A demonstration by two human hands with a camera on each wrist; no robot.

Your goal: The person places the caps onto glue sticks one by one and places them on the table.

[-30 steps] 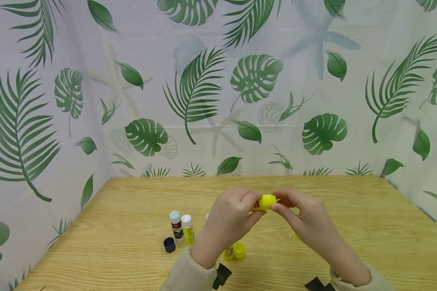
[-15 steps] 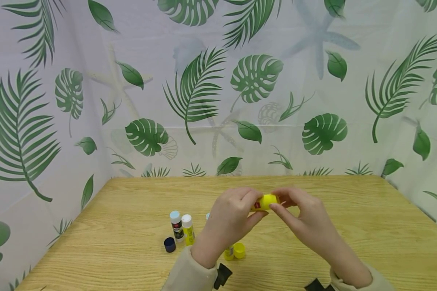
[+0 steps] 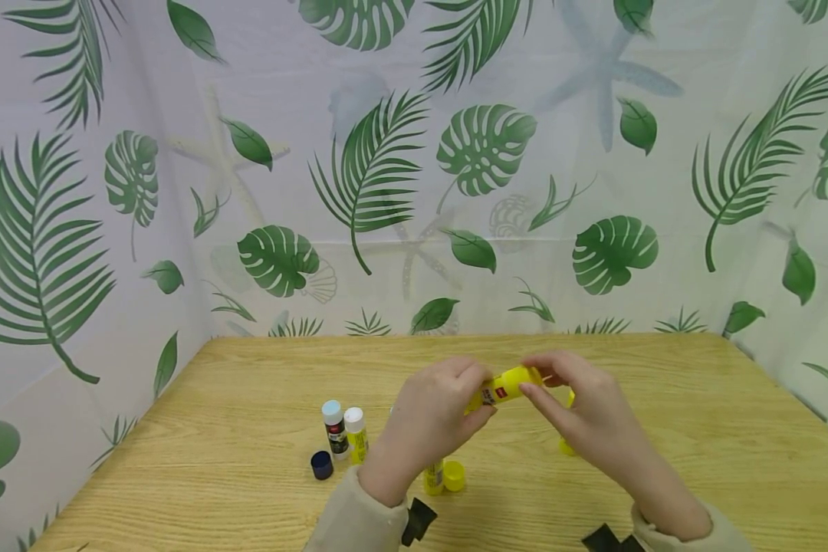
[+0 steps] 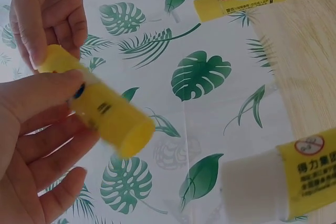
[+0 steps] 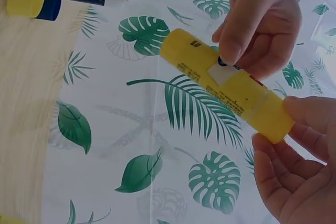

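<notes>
A yellow glue stick (image 3: pixel 505 386) with a red logo is held above the table, slanting up toward the right in the head view. My left hand (image 3: pixel 435 422) grips its body between thumb and fingers. My right hand (image 3: pixel 589 410) pinches the yellow cap end between thumb and fingertips. In the right wrist view the cap (image 5: pixel 273 121) sits on the glue stick's body, with a thin seam beside it. The left wrist view shows the glue stick's other end (image 4: pixel 137 137) sticking out past my left fingers.
On the wooden table (image 3: pixel 214 498) stand a black-labelled glue stick (image 3: pixel 335 433), a white-capped yellow one (image 3: pixel 356 437) and another yellow one (image 3: pixel 433 478). A yellow cap (image 3: pixel 454 476) and a dark blue cap (image 3: pixel 321 464) lie nearby. Behind my right hand a yellow object (image 3: pixel 566 446) partly shows.
The held glue stick has tilted, its right end rising, and more of its label shows. My right hand has shifted slightly right with the cap end; my left hand has shifted slightly left.
</notes>
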